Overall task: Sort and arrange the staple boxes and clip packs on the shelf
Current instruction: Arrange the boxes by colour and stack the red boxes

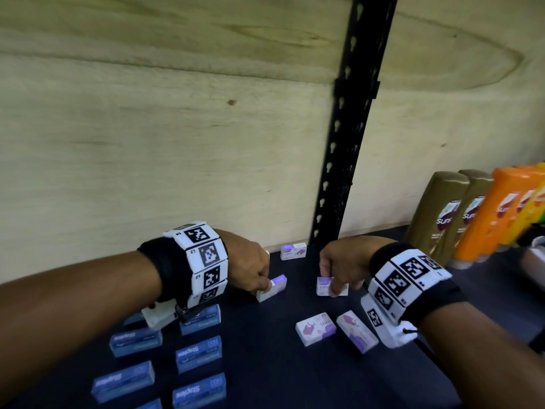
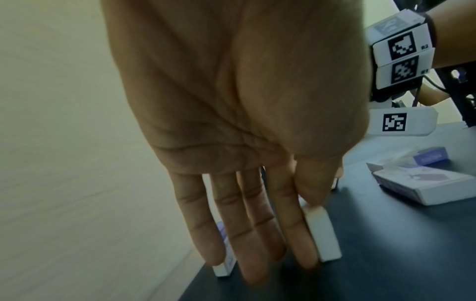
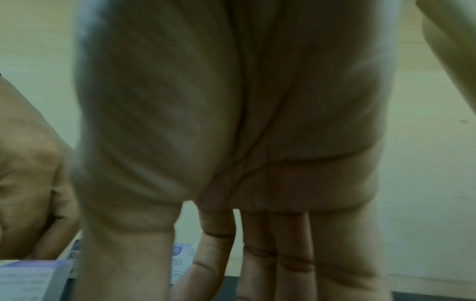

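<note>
On the dark shelf (image 1: 265, 349), my left hand (image 1: 265, 286) (image 2: 310, 232) pinches a small white-and-purple box (image 1: 275, 286) (image 2: 326, 236) standing on edge, thumb on its end. My right hand (image 1: 334, 287) (image 3: 206, 275) grips a second such box (image 1: 323, 286) (image 3: 180, 262) between thumb and fingers. A third box (image 1: 292, 251) lies by the back wall. Two more boxes (image 1: 315, 328) (image 1: 356, 331) lie flat near the front, below my right wrist. Several blue staple boxes (image 1: 199, 355) stand in two rows at the left.
A plywood wall (image 1: 147, 143) backs the shelf, with a black perforated upright (image 1: 339, 172) behind my right hand. Gold bottles (image 1: 436, 214) and orange bottles (image 1: 495, 216) stand at the right. Bare shelf shows between the blue rows and the purple boxes.
</note>
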`<state>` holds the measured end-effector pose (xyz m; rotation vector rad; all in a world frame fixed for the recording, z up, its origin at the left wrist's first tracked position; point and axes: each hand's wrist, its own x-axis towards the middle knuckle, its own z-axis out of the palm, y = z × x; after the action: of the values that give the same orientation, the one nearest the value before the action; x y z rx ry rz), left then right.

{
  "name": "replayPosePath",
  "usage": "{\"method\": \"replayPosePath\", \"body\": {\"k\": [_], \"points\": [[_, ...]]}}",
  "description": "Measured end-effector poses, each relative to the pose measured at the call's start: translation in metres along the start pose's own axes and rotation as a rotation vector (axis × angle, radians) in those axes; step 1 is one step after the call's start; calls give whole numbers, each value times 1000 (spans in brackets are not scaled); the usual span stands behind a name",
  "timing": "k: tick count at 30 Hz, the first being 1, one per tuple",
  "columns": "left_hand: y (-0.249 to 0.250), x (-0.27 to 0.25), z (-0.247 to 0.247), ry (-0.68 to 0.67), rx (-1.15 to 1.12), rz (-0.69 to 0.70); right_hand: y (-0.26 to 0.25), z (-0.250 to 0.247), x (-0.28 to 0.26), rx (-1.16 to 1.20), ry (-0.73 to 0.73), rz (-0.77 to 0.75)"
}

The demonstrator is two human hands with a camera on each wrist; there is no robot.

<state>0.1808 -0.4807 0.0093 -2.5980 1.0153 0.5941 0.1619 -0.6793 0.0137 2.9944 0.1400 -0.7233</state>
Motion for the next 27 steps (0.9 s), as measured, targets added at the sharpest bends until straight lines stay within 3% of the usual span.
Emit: {"method": "replayPosePath", "body": {"k": [6, 10, 17, 21, 24, 27], "points": [[-2, -3, -5, 69, 2, -1, -3, 0, -4, -23, -15, 5], [-6, -8, -12, 173, -6, 111, -4, -1, -5, -53, -4, 5], [-2, -1, -10, 134, 152, 261, 6, -3, 1, -50, -4, 60], [-2, 2, -7, 159, 132, 279, 9, -2, 3, -6, 92, 26], [-6, 5, -4, 178, 100, 241, 8, 0, 7, 79, 168, -7], [-8, 7, 2, 178, 61, 117, 6, -1, 7, 107, 189, -15]]}}
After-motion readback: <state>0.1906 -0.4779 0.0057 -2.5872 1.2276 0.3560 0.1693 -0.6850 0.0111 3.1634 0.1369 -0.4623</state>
